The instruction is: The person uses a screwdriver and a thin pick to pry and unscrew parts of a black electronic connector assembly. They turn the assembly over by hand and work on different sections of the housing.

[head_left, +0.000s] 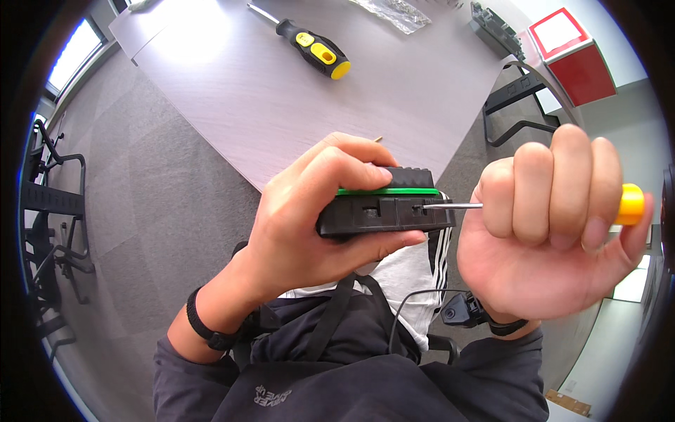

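- So the black, boxy, ridged plastic block with a bright green strip (pixel 390 214) sits up off the table, in front of the person's lap, with its long axis running roughly left to right.
- Left hand (pixel 292 197) has it from the left end, fingers over the top and thumb along the underside, pinching it firmly by the look of it.
- Right hand (pixel 545 225) is off to the block's right, four fingers curled tight round a screwdriver with a thin silver shaft and a yellow end cap (pixel 631 204), thumb against the cap.
- Key bit: the shaft points left, nearly parallel to the block's long side, its tip at a small opening in the near face (can't tell if it's actually inside or just touching).
- That opening is toward the block's right end, so the left fingers are nearer to it than the right fist.
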